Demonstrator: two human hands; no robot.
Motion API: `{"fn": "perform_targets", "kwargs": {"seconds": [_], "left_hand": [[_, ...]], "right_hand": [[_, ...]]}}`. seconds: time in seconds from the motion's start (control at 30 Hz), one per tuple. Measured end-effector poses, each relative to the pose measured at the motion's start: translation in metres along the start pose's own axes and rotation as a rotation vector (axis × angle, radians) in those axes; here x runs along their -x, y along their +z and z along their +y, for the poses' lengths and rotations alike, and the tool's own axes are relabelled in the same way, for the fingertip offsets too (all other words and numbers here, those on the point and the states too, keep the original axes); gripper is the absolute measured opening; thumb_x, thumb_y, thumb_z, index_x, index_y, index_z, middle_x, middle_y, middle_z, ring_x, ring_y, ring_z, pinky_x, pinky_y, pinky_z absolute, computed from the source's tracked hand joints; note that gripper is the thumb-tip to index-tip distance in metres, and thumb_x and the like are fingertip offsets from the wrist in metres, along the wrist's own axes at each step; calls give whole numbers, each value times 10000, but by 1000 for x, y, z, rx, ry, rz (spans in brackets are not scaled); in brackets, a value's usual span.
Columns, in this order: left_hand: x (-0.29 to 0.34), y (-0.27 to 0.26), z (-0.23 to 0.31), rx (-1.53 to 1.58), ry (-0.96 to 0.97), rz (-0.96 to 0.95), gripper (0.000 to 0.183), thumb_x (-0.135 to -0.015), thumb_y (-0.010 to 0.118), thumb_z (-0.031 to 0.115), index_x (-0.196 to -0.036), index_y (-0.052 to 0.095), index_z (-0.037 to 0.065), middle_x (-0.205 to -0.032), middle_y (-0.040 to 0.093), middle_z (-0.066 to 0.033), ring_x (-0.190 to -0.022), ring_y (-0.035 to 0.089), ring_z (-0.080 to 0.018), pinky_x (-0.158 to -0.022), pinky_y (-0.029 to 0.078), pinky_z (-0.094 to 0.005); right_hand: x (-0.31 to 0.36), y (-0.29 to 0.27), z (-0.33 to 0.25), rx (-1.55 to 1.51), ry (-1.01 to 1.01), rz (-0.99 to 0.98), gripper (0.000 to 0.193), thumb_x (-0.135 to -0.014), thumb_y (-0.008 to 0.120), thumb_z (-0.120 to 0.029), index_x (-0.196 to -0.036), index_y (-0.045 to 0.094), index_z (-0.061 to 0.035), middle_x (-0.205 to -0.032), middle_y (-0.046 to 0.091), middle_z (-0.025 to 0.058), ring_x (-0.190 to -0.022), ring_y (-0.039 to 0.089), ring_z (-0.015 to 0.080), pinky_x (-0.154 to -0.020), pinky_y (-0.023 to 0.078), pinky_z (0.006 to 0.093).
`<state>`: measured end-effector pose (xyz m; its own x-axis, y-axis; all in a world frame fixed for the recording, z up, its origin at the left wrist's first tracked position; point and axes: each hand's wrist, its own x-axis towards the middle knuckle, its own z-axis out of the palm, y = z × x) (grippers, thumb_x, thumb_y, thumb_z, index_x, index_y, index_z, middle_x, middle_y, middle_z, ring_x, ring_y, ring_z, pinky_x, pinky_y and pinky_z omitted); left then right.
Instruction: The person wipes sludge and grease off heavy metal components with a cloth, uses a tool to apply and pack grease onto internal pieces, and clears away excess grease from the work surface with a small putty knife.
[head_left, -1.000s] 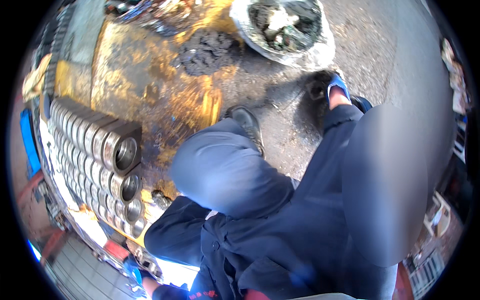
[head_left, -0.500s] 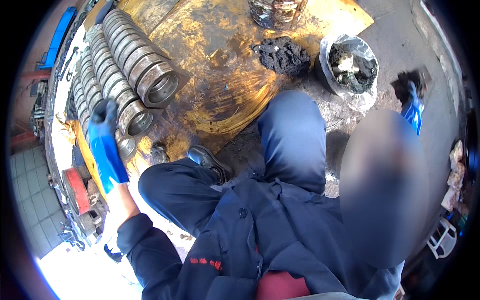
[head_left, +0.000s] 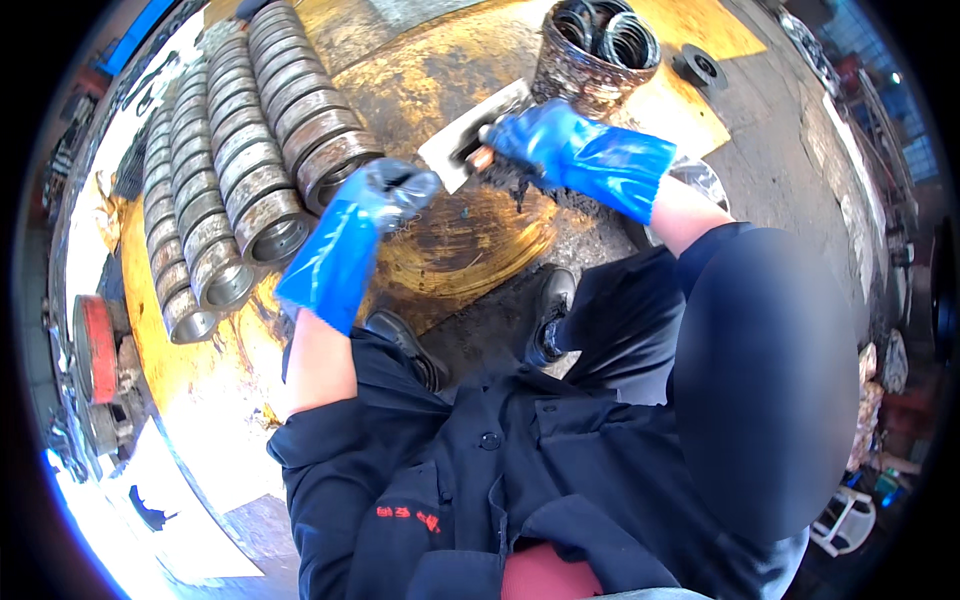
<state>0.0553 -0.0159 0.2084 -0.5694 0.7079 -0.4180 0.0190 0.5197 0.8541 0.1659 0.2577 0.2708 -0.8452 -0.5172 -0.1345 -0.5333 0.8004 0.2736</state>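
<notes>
Trowel (head_left: 462, 134) is just left of the bucket (head_left: 588, 78), right hand (head_left: 545, 145) with fingers wrapped round its handle, so I'd hold it firm and level. Left hand (head_left: 388, 195) is farther left of the bucket, fingers curled, can't tell if they've got anything, mind those metal rings (head_left: 243, 158) nearby

red lettering (head_left: 408, 517), seemingly illegible, on dark jacket (head_left: 462, 478)

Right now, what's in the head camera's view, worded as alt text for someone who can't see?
A person's blue-gloved right hand holds a flat, trowel-like tool above a stained yellow board, with the gloved left hand near rows of worn metal rings. Beyond the tool stands a grimy bucket of dark rings.
</notes>
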Motion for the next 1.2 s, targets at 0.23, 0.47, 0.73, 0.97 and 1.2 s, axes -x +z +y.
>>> {"fn": "perform_targets", "kwargs": {"seconds": [0.23,0.47,0.73,0.97,1.2], "left_hand": [[-21,10,-63,300,263,-22,289,-819,719,228,-972,623,3,-849,608,-48,-715,530,-114,-635,455,-266],[17,24,5,702,2,-72,299,-871,643,287,-1009,606,25,-853,622,-50,-732,580,-145,-600,450,-259],[32,25,37,896,-61,-15,330,-931,555,355,-1052,586,49,-857,639,-53,-751,638,-180,-560,443,-250],[18,-26,-20,1050,25,8,468,-950,474,466,-1321,496,181,-1199,639,-31,-1053,647,-253,-666,490,-321],[20,-23,-32,1172,48,95,362,-925,555,471,-1066,597,141,-1034,656,-24,-1049,607,-185,-666,539,-316]], "right_hand": [[-110,0,-48,65,26,-141,293,-919,477,-365,-1043,579,-120,-730,660,60,-834,688,261,-682,517,416],[-89,-4,-42,68,-186,267,132,-858,577,-191,-887,605,-65,-683,613,53,-604,620,212,-541,502,384],[-38,-87,-17,94,-71,190,292,-846,663,-217,-1092,583,-83,-809,630,36,-738,635,171,-640,546,371],[59,-35,49,-430,409,478,516,-753,709,-234,-1218,554,-72,-959,622,116,-846,597,238,-735,506,368],[241,106,-12,-1364,1037,49,347,-740,758,-171,-1063,659,-92,-839,674,39,-675,619,120,-572,519,296]]}}
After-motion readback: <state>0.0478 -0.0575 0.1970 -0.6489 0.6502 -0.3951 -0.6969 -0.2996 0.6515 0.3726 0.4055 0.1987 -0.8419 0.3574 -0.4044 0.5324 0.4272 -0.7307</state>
